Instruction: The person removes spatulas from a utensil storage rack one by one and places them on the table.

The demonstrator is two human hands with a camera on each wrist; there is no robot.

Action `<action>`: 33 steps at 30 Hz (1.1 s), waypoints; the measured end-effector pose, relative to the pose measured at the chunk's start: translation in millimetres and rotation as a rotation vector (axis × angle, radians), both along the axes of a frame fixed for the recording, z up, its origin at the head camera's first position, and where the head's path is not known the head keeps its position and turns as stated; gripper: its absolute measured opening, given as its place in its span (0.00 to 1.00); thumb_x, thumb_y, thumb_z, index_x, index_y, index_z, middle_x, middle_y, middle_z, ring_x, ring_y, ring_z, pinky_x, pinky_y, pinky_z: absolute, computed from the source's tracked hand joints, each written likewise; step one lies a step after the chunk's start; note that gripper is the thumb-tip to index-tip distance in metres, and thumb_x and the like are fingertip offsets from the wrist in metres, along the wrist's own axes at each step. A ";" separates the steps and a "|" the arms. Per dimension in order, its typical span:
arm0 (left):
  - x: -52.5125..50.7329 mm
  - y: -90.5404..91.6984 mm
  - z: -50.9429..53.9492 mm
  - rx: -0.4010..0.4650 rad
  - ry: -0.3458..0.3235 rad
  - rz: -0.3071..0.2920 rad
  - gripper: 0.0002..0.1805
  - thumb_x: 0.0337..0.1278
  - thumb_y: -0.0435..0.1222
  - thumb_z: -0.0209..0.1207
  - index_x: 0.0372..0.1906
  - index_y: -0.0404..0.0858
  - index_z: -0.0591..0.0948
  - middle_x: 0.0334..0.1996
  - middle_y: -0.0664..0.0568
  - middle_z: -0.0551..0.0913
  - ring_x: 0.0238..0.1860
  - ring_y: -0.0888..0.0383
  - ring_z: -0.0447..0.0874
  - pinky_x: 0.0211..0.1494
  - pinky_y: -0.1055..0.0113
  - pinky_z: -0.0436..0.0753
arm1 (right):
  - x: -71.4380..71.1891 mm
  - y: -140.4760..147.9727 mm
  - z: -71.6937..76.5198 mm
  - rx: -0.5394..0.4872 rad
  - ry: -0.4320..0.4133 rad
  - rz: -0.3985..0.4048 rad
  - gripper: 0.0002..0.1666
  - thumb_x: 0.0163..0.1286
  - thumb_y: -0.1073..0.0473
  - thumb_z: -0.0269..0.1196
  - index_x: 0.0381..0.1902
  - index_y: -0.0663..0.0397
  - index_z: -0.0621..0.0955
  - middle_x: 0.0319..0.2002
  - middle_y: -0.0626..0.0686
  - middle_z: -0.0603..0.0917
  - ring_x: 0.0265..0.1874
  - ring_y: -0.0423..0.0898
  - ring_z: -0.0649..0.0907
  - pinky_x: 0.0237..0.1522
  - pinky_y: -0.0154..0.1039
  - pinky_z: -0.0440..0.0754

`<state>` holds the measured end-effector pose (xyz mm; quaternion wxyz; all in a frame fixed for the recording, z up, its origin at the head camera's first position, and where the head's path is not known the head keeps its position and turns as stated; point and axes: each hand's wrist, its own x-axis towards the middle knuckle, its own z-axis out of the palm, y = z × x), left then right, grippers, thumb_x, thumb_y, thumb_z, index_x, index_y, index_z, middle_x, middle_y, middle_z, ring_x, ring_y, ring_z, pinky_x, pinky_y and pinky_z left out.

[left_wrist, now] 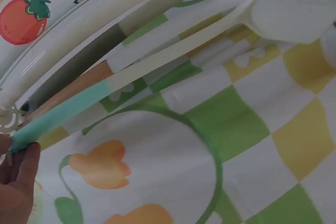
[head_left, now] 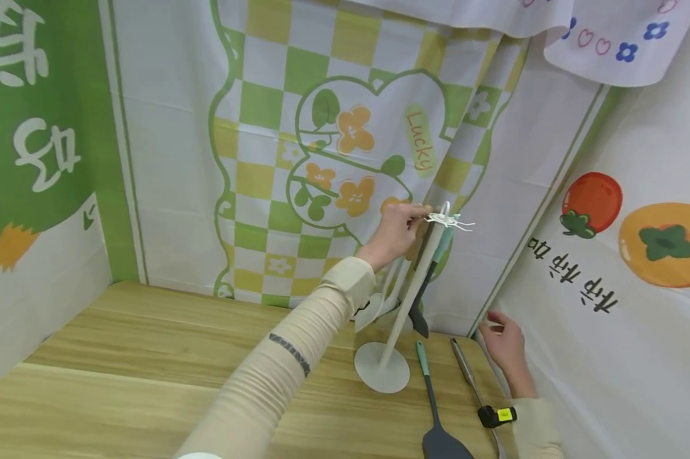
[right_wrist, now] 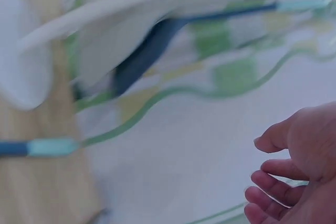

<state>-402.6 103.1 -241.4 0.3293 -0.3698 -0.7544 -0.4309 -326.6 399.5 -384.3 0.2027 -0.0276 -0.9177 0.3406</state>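
My left hand is at the top of a white utensil stand, just beside its ring of hooks. Its thumb and finger pinch the teal handle end of a white spoon, which hangs down along the pole. Also hanging there are a dark turner with a teal handle and other utensils, partly hidden behind the pole and hand. Off to the right, my right hand hovers by the wall with loosely bent fingers, holding nothing. The right wrist view is blurred.
On the wooden table, a dark spatula with a teal handle lies right of the stand's round base. Beside it lies a metal-handled utensil, partly covered by the right wrist's camera. Printed cloth hangs close behind the stand.
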 end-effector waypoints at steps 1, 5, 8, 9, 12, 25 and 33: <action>-1.3 -0.3 -1.7 0.010 -0.008 -0.016 0.17 0.66 0.20 0.58 0.56 0.31 0.85 0.56 0.42 0.86 0.56 0.49 0.86 0.53 0.73 0.86 | 1.4 -4.8 10.6 -0.005 0.029 0.005 0.28 0.77 0.61 0.56 0.69 0.71 0.71 0.64 0.71 0.76 0.58 0.63 0.79 0.48 0.28 0.76; -6.1 -1.8 -12.3 0.097 -0.021 -0.114 0.21 0.63 0.17 0.58 0.60 0.28 0.81 0.60 0.38 0.82 0.63 0.45 0.81 0.58 0.71 0.84 | -0.1 -26.4 48.6 -0.033 0.193 0.043 0.25 0.75 0.64 0.57 0.67 0.69 0.74 0.62 0.69 0.79 0.54 0.61 0.80 0.48 0.25 0.72; -7.8 -3.3 -22.2 0.188 -0.026 -0.170 0.25 0.62 0.17 0.59 0.64 0.25 0.76 0.65 0.33 0.76 0.69 0.42 0.75 0.62 0.64 0.83 | -8.3 -40.3 71.2 -0.044 0.354 0.076 0.23 0.72 0.69 0.59 0.64 0.70 0.77 0.58 0.69 0.81 0.51 0.60 0.80 0.51 0.35 0.75; -7.9 -3.9 -25.6 0.213 -0.028 -0.177 0.26 0.62 0.18 0.60 0.66 0.25 0.75 0.67 0.32 0.74 0.70 0.41 0.73 0.64 0.63 0.82 | -11.5 -44.0 78.3 -0.045 0.413 0.091 0.22 0.71 0.71 0.60 0.62 0.70 0.78 0.57 0.69 0.81 0.50 0.61 0.80 0.51 0.37 0.75; -7.0 -5.9 -34.2 0.281 -0.043 -0.194 0.30 0.61 0.20 0.62 0.69 0.25 0.72 0.70 0.30 0.69 0.71 0.38 0.71 0.66 0.56 0.80 | -21.1 -53.1 98.7 -0.014 0.573 0.137 0.21 0.68 0.74 0.62 0.59 0.71 0.80 0.54 0.69 0.83 0.49 0.62 0.80 0.50 0.34 0.75; -1.9 -6.5 -61.7 0.353 -0.291 -0.214 0.27 0.62 0.23 0.64 0.67 0.26 0.75 0.67 0.34 0.73 0.64 0.37 0.77 0.64 0.47 0.81 | -41.8 -82.9 155.9 0.257 0.726 0.269 0.18 0.61 0.75 0.70 0.50 0.68 0.85 0.49 0.66 0.85 0.50 0.63 0.82 0.54 0.58 0.79; -1.4 -3.9 -68.8 0.409 -0.338 -0.226 0.24 0.63 0.22 0.62 0.65 0.24 0.76 0.60 0.34 0.76 0.57 0.40 0.82 0.61 0.52 0.84 | -45.2 -90.8 164.3 0.336 0.676 0.336 0.14 0.59 0.81 0.68 0.43 0.69 0.87 0.42 0.66 0.86 0.44 0.63 0.83 0.49 0.57 0.81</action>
